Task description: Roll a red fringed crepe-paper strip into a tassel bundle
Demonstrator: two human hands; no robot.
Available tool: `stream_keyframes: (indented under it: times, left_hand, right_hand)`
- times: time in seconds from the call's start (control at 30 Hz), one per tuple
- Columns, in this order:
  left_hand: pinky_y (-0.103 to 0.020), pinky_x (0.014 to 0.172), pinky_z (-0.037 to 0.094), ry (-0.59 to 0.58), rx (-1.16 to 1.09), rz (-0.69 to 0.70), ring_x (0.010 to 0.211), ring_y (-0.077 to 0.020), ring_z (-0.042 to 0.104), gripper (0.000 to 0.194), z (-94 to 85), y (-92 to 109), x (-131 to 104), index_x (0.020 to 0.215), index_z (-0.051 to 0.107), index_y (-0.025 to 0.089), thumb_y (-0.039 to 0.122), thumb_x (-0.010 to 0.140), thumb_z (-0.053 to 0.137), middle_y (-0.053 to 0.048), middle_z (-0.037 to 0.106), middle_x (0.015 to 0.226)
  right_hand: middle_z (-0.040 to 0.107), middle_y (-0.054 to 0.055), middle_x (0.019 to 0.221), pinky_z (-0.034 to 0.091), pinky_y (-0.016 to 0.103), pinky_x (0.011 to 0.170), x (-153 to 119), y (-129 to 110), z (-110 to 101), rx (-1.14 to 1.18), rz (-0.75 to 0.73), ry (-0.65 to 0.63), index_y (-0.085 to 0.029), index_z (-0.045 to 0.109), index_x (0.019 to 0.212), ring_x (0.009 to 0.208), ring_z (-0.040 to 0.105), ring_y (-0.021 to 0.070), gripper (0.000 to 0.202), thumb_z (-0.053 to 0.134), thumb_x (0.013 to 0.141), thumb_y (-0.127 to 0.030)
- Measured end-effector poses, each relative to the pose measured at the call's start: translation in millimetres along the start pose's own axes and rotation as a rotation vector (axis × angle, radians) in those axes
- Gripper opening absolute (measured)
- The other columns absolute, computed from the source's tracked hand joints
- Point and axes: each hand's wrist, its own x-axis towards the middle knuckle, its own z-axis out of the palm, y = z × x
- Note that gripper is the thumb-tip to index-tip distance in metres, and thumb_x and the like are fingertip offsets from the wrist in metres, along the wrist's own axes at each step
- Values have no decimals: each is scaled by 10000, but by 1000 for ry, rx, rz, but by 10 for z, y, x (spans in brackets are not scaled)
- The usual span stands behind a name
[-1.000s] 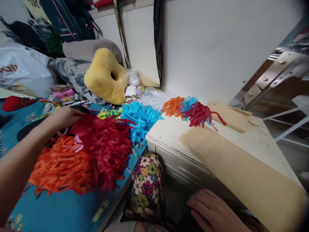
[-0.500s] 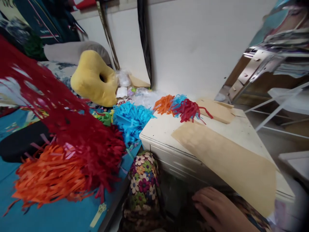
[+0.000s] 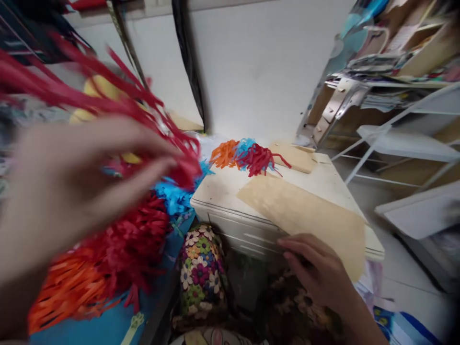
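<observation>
My left hand (image 3: 97,182), blurred by motion, pinches red paper strips (image 3: 183,167) between thumb and fingers. The loose ends trail up and to the left. Below it lie a heap of red paper strips (image 3: 134,239) and a heap of orange strips (image 3: 68,287), partly behind my forearm. Blue strips (image 3: 176,196) sit beyond them. My right hand (image 3: 316,263) hovers above my lap with loosely bent fingers, thumb apart, nothing visible in it. Closest to it is a tan paper sheet or envelope (image 3: 305,206) that overhangs the near edge of the white cabinet top (image 3: 212,191).
On the cabinet lies a small bunch of orange, blue and red strips (image 3: 255,158) beside a folded tan paper piece (image 3: 293,155). A flower-patterned cushion or cover (image 3: 201,268) stands in front. To the right are a white folding chair (image 3: 406,143) and a cluttered shelf (image 3: 377,72).
My left hand has come into view at the left with the red strips, which have swung up off the heap. My right hand has risen slightly, and the view has turned to the right.
</observation>
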Motion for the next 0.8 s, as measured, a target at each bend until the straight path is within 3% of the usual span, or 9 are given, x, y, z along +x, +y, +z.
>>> stream_keyframes:
  times: [0.07,0.13,0.2,0.33,0.47,0.57,0.67,0.8]
  left_hand:
    - [-196,601,424,-193,-76,214,641,-95,555,115,311,218,-53,722,632,195,271,670,562,37,609,687]
    - [-178,531,409,-318,-178,342,570,-85,545,96,609,329,-177,708,626,196,199,681,533,21,614,641]
    - [-188,530,408,-328,-293,282,575,-98,548,104,871,359,-305,710,608,178,170,694,506,-2,617,649]
    - [-200,518,387,-301,-551,30,585,-113,530,69,1249,352,-423,638,590,169,192,665,531,-9,601,631]
    - [-193,489,349,-345,-765,-158,548,-93,468,82,1532,363,-445,586,541,160,224,630,567,9,535,588]
    - [-190,477,321,-370,-826,-220,509,-75,412,115,1694,371,-477,567,496,155,221,628,566,27,475,549]
    - [-190,493,322,-409,-831,-209,521,-77,408,128,1782,357,-501,557,478,152,209,634,563,29,456,536]
    - [-184,517,344,-534,-929,-154,553,-78,438,137,1849,274,-508,572,484,155,220,643,581,20,485,582]
  right_hand:
    - [566,41,776,429,241,596,38,-91,-52,72,44,126,-200,507,891,718,529,128,155,456,760,-135]
    - [558,42,792,430,249,601,68,-182,-49,139,82,197,-203,505,895,734,528,137,142,467,761,-181]
    - [555,47,841,433,265,641,103,-247,-10,171,100,227,-200,499,916,778,525,147,179,507,738,-213]
    - [567,23,827,432,245,668,174,-262,23,192,108,270,-198,505,879,785,530,124,176,543,708,-181]
    - [571,33,820,431,271,678,186,-216,-41,133,133,356,-182,504,858,780,529,137,198,577,679,-224]
    - [562,32,767,417,304,675,175,-171,-56,-13,154,425,-178,510,762,751,516,152,167,610,640,-233]
    - [549,4,666,395,284,635,168,-110,-37,-92,193,389,-181,494,667,670,499,131,66,555,669,-155]
    - [539,-6,650,378,265,639,142,-28,-4,-76,232,279,-173,472,682,652,486,116,100,479,685,-74]
